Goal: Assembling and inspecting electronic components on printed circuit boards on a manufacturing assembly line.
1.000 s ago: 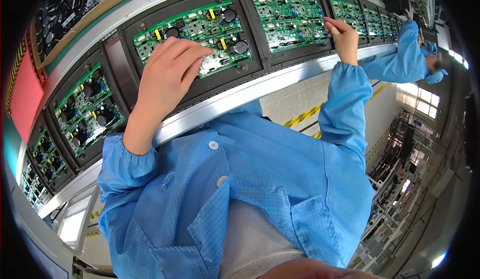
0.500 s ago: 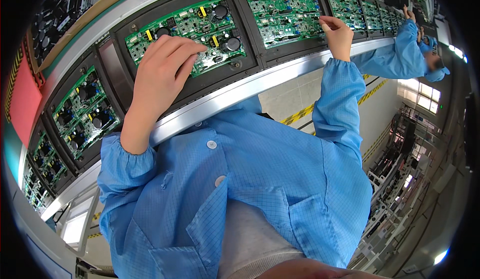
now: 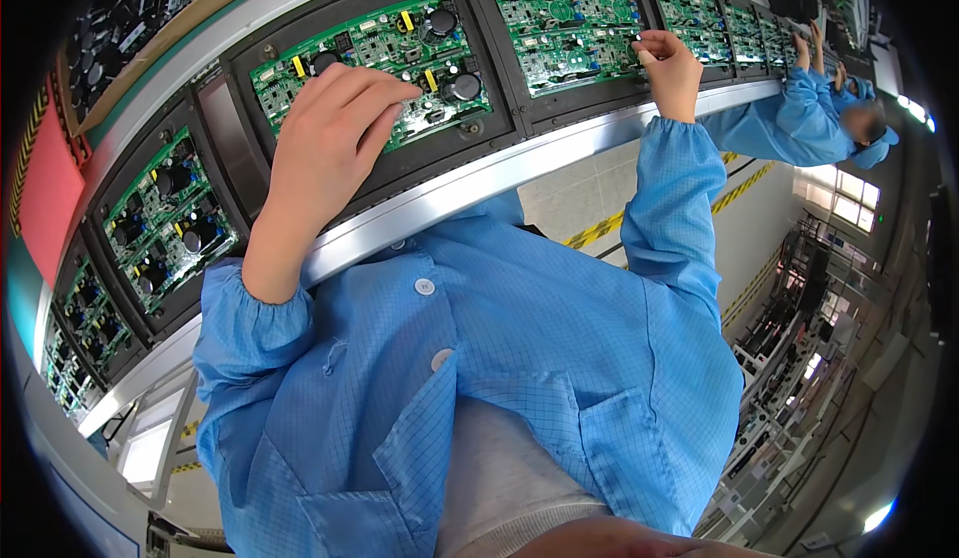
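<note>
Over the left part of a green circuit board (image 3: 375,43), my left hand (image 3: 335,143) is bent with its fingers together and the thumb close to the index finger. What those fingers hold, if anything, is hidden. The board carries black round capacitors and yellow parts, and sits in a black carrier frame (image 3: 486,58). At the right edge of a second circuit board (image 3: 559,33), which has fewer tall parts, my right hand (image 3: 671,70) is closed in a pinch. A tiny dark thing shows at its fingertips, too small to name.
A silver rail (image 3: 479,173) runs along the near side of the carriers. More boards (image 3: 170,218) in carriers stand to the left and far right. At the upper left is a cardboard box (image 3: 150,48) of black parts. A co-worker in blue (image 3: 769,123) works farther along the line.
My right hand has shifted slightly left at the second board's edge. My left hand has moved only a little over its board. The co-worker's hands at the far right have moved.
</note>
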Motion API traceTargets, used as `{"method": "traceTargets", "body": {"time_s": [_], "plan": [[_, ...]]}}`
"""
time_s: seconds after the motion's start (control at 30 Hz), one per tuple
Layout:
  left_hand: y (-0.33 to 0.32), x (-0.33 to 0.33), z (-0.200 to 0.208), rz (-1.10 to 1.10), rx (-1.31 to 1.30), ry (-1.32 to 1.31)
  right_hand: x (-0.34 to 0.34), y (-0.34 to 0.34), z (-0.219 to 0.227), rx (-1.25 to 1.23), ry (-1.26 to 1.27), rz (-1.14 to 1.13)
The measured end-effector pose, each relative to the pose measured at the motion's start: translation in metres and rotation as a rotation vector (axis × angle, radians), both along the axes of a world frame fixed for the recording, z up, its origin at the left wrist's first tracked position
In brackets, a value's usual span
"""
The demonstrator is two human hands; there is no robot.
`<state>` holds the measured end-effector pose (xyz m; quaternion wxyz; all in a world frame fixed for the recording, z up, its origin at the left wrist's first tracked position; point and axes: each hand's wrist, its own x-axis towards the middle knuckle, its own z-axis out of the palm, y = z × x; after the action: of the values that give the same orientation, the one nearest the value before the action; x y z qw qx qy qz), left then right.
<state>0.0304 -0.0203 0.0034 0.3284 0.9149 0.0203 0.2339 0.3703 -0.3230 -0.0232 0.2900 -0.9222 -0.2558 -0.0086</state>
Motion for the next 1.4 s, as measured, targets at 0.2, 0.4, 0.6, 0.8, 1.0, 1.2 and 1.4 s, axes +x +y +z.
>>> {"method": "traceTargets", "body": {"time_s": [0.2, 0.4, 0.6, 0.8, 1.0, 1.2, 1.4], "plan": [[0.001, 0.004, 0.001, -0.011, 0.021, -0.019, -0.005, 0.008, -0.001, -0.019, -0.057, -0.121], [-0.002, 0.006, 0.005, -0.035, 0.057, -0.029, -0.002, 0.012, -0.01, -0.038, -0.123, -0.169], [-0.009, 0.003, 0.014, -0.067, 0.039, -0.002, -0.006, 0.01, -0.018, 0.092, -0.091, -0.182], [-0.02, -0.02, 0.052, -0.15, 0.083, -0.016, -0.018, 0.015, -0.013, 0.093, -0.094, -0.214], [-0.012, -0.045, 0.108, -0.183, 0.178, 0.025, -0.028, 0.02, -0.005, 0.023, -0.117, -0.256], [0.01, -0.044, 0.14, -0.174, 0.404, 0.033, -0.024, 0.021, -0.005, 0.021, -0.16, -0.226], [0.023, -0.03, 0.155, -0.198, 0.564, 0.052, -0.025, 0.023, -0.005, -0.035, -0.192, -0.221]]}}
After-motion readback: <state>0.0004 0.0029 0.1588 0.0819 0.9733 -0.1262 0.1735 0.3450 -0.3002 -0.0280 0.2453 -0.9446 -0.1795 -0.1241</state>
